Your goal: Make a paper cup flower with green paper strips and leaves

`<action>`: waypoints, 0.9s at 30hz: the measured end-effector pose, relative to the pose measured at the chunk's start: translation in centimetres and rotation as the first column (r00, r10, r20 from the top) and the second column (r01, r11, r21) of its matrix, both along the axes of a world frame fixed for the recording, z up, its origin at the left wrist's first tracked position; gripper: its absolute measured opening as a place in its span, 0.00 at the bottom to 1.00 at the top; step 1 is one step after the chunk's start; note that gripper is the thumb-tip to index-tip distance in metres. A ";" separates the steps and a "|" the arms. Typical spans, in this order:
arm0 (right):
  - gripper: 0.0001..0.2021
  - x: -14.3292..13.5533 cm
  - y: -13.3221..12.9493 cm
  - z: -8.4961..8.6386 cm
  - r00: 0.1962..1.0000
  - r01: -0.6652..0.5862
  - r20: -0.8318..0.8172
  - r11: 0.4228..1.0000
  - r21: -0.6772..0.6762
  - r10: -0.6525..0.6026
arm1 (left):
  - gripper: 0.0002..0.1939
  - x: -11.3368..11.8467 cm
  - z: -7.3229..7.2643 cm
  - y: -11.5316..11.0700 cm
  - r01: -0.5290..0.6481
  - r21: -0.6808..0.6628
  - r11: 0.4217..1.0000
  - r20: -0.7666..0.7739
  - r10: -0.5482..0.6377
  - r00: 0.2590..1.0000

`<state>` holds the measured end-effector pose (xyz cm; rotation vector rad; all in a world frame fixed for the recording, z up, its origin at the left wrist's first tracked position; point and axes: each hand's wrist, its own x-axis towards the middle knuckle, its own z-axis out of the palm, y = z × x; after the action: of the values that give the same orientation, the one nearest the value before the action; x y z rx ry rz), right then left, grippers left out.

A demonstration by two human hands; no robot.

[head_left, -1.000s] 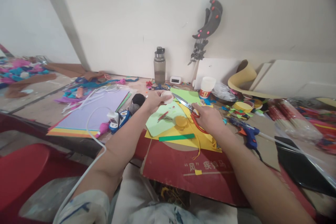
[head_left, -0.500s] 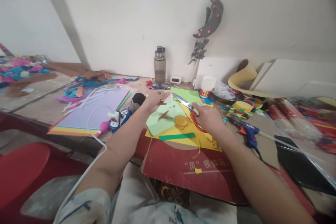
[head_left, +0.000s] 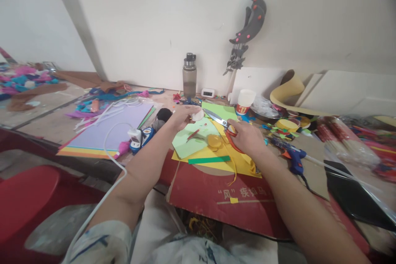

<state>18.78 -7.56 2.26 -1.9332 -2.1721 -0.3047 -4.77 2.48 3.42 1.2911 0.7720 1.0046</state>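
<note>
A small round white piece (head_left: 198,114) is pinched in my left hand (head_left: 182,117). My right hand (head_left: 246,135) is closed round the red handles of the scissors (head_left: 216,119), whose blades point left with their tips close to the white piece. Below both hands lie light green sheets (head_left: 190,142) on a yellow sheet (head_left: 182,157). On them are a round yellow piece (head_left: 214,142), a small red strip (head_left: 193,134) and a dark green strip (head_left: 209,160).
Behind stand a bottle (head_left: 189,76), a small clock (head_left: 208,93) and a paper cup (head_left: 245,101). To the right lies a blue glue gun (head_left: 297,160); to the left, purple paper (head_left: 111,130) and a power strip (head_left: 142,140) with a white cable.
The scissors and my right hand have shifted very slightly. My left hand still holds the white piece, which has tilted a little. The camera view has moved slightly.
</note>
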 end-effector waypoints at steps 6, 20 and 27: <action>0.20 0.0 0.0 0.1 0.997 0.012 0.073 1.000 -0.023 -0.011 | 0.19 0.0 -0.1 -0.2 0.045 -0.022 0.999 -0.049 -0.046 0.998; 0.18 -0.2 -0.2 0.4 0.992 -0.030 0.119 0.999 -0.039 0.035 | 0.21 -0.2 0.3 -0.2 0.047 -0.027 0.999 -0.103 -0.050 0.993; 0.17 -0.4 -0.1 0.2 0.991 -0.050 0.124 0.998 -0.043 0.055 | 0.21 -0.3 0.3 -0.1 0.060 -0.015 0.998 -0.115 -0.062 0.991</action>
<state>18.39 -7.68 2.48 -1.9218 -2.3210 -0.3863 -5.10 2.35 3.71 1.3643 0.8200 0.8819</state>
